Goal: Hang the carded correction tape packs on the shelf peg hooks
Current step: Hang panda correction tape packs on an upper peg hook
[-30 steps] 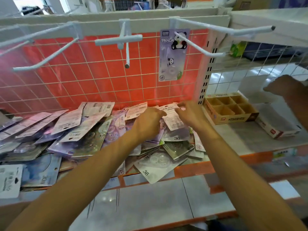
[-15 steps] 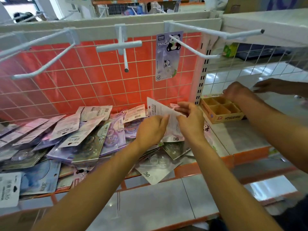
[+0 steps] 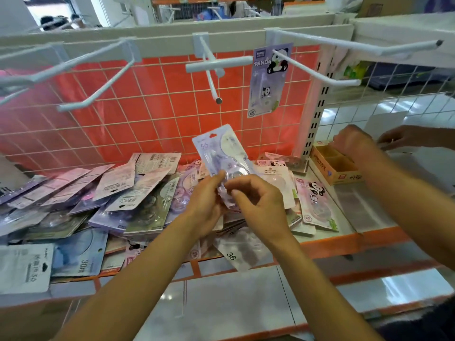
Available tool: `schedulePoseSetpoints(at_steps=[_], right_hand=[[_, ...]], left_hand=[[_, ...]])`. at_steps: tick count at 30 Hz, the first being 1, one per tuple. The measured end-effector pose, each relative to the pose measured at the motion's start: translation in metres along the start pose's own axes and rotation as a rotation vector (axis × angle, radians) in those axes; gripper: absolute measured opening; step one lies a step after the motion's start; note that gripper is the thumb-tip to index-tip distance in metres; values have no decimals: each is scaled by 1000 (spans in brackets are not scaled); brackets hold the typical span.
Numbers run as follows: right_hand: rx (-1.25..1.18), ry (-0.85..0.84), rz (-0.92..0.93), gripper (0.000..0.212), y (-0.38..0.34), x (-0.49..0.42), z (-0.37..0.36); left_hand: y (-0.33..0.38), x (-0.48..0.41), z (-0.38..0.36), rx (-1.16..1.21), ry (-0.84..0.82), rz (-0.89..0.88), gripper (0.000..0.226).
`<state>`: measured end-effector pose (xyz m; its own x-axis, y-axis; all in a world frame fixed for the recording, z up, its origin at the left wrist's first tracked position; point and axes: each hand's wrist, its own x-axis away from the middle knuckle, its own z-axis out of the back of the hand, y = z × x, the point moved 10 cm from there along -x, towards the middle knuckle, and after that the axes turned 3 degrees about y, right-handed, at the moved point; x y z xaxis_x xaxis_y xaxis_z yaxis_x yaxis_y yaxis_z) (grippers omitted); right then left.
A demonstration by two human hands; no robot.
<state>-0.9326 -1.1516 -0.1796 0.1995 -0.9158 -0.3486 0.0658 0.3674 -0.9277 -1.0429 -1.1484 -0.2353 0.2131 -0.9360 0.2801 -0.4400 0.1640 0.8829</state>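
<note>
Held pack: a pale lilac carded correction tape pack with a clear plastic blister (image 3: 222, 156), raised above the heap near the middle of the view; its long axis runs from about 5 o'clock up to 11 o'clock, hang-hole end uppermost and tilted left, "36" written near the top
Left hand: the left hand (image 3: 209, 205) is curled around the lower end of the held pack, thumb on its front, fingers behind
Right hand: the right hand (image 3: 258, 205) is closed on the same lower end from the 3 o'clock side, thumb and forefinger pinching the card edge
Hung pack: a lilac card printed with a panda and the word PANDA (image 3: 268, 80) hangs on the white wire peg hook (image 3: 317, 72) at about 1 o'clock, long axis vertical
Free hooks: a white peg hook with a flat label bar (image 3: 211, 77) at 12 o'clock and another white hook (image 3: 96, 82) at 10 o'clock
Heap: loose carded packs in lilac, pink and blue (image 3: 123, 200) lie flat and overlapping on the orange-edged shelf (image 3: 344, 239), spreading from 9 o'clock to 3 o'clock
Backing: white wire grid over an orange panel (image 3: 147, 114)
Other person: two further hands (image 3: 354, 141) at 3 o'clock, just beside an open yellow cardboard divider box (image 3: 332, 163)
</note>
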Motion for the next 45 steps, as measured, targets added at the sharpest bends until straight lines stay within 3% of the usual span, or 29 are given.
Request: schedulePoseSetpoints(at_steps=[5, 9, 13, 15, 20, 26, 34, 38, 45], right_hand=[[-136, 188, -108, 33, 13, -7, 20], [-60, 310, -127, 33, 16, -16, 36], [-237, 239, -256, 22, 23, -28, 22], [-286, 172, -284, 29, 16, -34, 13], [-396, 74, -132, 11, -33, -42, -2], [-450, 46, -12, 10, -72, -35, 1], [-437, 47, 233, 10, -116, -25, 11], [-461, 79, 282, 15, -127, -25, 17], [-440, 98, 291, 12, -131, -29, 17]], left_hand=[[7, 5, 14, -8, 16, -37, 27], [10, 13, 22, -92, -11, -38, 21], [12, 21, 23, -161, -73, -45, 22], [16, 25, 20, -181, -122, -70, 27], [37, 36, 16, -238, -221, -218, 30], [60, 56, 11, -554, -300, -389, 38], [80, 67, 3, -708, -279, -598, 37], [90, 74, -3, -724, -272, -687, 40], [95, 79, -7, -676, -278, -715, 26]])
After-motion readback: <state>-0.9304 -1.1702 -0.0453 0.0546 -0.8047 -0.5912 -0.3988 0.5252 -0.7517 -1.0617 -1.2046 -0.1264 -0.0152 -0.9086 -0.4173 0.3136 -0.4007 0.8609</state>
